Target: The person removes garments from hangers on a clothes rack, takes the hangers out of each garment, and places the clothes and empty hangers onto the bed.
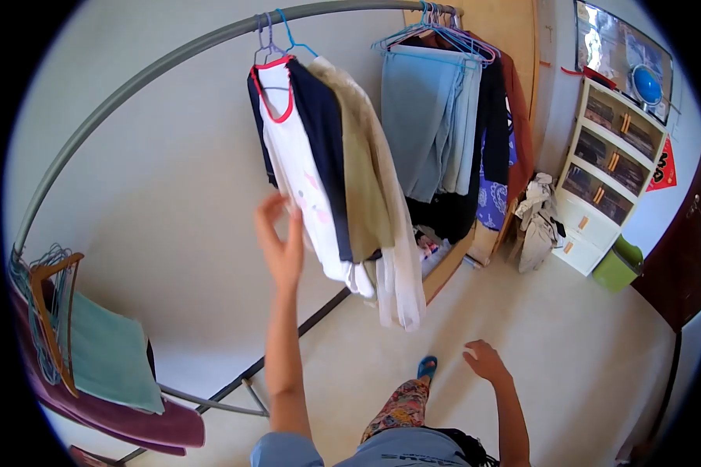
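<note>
My left hand (279, 245) is raised at the side of a white sleeveless top (308, 194) with red trim. Its thumb and fingers are curved and apart, close to the fabric; whether they touch it I cannot tell. The top hangs on the rail, with a dark navy garment (319, 132), an olive one (362, 179) and a sheer pale one (401, 265) against it. Purple hangers (265, 35) and a blue hanger (290, 35) hook over the rail there. Low on the right, my right hand (487, 362) hangs open above the floor and holds nothing.
A curved grey rail (132, 86) spans overhead. Light blue trousers (424, 117) hang farther right. At lower left are bunched hangers (51, 311), a teal cloth (109, 350) and a maroon cloth (148, 420). A drawer unit (580, 218) and green bin (619, 265) stand right.
</note>
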`<state>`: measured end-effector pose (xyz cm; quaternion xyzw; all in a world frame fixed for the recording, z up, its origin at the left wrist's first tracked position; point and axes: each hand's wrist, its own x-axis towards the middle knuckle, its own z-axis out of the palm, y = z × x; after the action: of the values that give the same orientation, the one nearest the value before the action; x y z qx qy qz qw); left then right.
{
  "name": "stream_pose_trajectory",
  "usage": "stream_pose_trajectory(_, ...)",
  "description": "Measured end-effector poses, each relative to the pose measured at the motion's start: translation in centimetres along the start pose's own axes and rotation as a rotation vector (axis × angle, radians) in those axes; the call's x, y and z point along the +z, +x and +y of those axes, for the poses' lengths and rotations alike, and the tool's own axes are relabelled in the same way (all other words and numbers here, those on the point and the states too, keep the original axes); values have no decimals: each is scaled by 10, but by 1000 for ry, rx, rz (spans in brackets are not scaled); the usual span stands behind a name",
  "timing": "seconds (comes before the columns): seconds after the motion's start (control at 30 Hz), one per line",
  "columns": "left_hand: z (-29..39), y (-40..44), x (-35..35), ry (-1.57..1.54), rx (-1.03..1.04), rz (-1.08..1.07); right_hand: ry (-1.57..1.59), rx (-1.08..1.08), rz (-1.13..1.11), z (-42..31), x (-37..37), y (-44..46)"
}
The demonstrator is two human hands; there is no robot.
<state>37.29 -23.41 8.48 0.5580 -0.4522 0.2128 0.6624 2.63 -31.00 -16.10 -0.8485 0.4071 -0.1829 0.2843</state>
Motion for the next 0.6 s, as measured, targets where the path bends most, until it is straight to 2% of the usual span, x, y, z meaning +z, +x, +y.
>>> stream_pose_trajectory(0.07,0,65,30,77,114,76,34,-113,-172,-6,-1,46)
stream_pose_trajectory(0.1,3,100,44,150,163,111,-2,-99,-267,-10,-2,65)
stream_pose_trajectory(0.2,-6,183,82,474,87,150,-34,-112,-504,8,7,108)
stream_pose_trajectory(0.23,-6,196,90,522,33,66,-4,-113,-515,20,11,122)
stream_pose_trajectory(0.37,-9,211,102,663,-64,-134,86,-148,-553,54,20,164)
stream_pose_trajectory(0.4,-13,213,98,685,-75,-116,79,-170,-573,61,22,173)
stream_pose_trajectory(0.47,-20,215,84,473,-133,-199,163,-169,-678,72,23,197)
stream_pose_trajectory(0.5,-9,210,80,412,-227,-203,159,-190,-681,73,22,209)
stream_pose_trajectory(0.6,-2,204,54,495,-302,-177,218,-295,-812,79,22,246)
